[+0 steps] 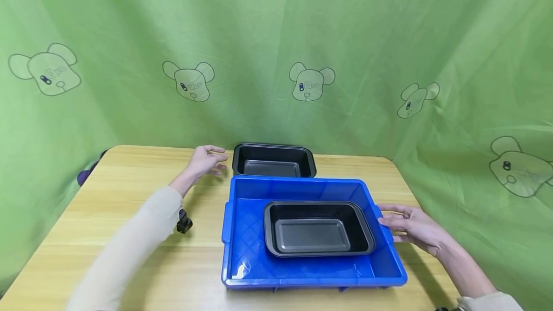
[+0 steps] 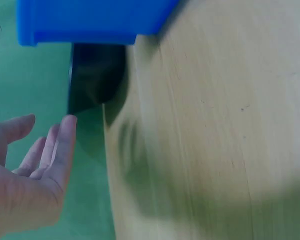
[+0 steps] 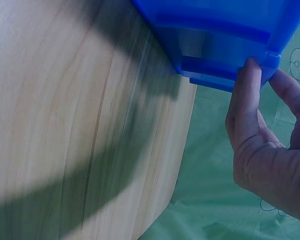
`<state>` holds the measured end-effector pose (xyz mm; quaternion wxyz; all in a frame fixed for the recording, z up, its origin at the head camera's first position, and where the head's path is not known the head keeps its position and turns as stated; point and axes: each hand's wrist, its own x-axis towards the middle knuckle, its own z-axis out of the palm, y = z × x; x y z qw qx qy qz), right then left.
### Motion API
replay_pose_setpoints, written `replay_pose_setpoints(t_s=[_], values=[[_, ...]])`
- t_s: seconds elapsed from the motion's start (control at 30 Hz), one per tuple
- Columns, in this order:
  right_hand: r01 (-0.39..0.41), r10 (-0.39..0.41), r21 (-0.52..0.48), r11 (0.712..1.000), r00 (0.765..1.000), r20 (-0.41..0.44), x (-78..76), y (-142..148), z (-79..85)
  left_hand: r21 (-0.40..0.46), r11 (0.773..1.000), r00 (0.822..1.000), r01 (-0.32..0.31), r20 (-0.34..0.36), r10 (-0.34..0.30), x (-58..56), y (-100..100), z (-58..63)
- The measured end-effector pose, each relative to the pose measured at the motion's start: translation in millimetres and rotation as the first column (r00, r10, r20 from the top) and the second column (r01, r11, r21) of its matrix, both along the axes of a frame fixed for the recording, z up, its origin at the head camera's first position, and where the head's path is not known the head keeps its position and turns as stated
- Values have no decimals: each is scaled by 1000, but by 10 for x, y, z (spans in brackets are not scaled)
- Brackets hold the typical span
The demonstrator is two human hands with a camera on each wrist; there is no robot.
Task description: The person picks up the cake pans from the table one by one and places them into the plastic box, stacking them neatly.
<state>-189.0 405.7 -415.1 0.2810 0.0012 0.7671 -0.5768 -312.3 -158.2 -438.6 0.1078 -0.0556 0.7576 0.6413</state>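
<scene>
A blue plastic tray (image 1: 250,272) with a black loaf pan (image 1: 313,234) inside it is at the front middle of the table. Behind the tray, near the table's back edge, is a second black loaf pan (image 1: 276,152), its near side hidden by the tray. My left hand (image 1: 207,161) hovers just left of that back pan, fingers loosely extended and holding nothing. In the left wrist view its fingertips point toward the pan's dark end. With thumb and fingers, my right hand (image 1: 414,227) pinches the right rim of the tray. The right wrist view shows those fingers (image 3: 247,105) against the outer side.
The wooden table (image 1: 129,181) carries everything. A green curtain (image 1: 255,61) with mouse-head prints hangs behind and beside it. Something dark purple (image 1: 83,176) shows past the table's left edge.
</scene>
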Motion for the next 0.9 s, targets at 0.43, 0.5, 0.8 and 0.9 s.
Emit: replay_pose_setpoints(t_s=[0.43,0.5,0.8,0.9], values=[[5,-5,14,1000,1000,2,-7,-2,-13,55,998,999,-38,18,37,-359,80,-259],[-1,1,11,1000,1000,2,-4,-2,-20,66,996,998,-52,21,51,-389,112,-289],[-3,3,-1,1000,1000,6,-10,5,-28,65,995,997,-80,24,79,-437,205,-364],[-6,6,6,1000,1000,-1,-17,5,-19,64,994,996,-85,26,84,-457,216,-381]])
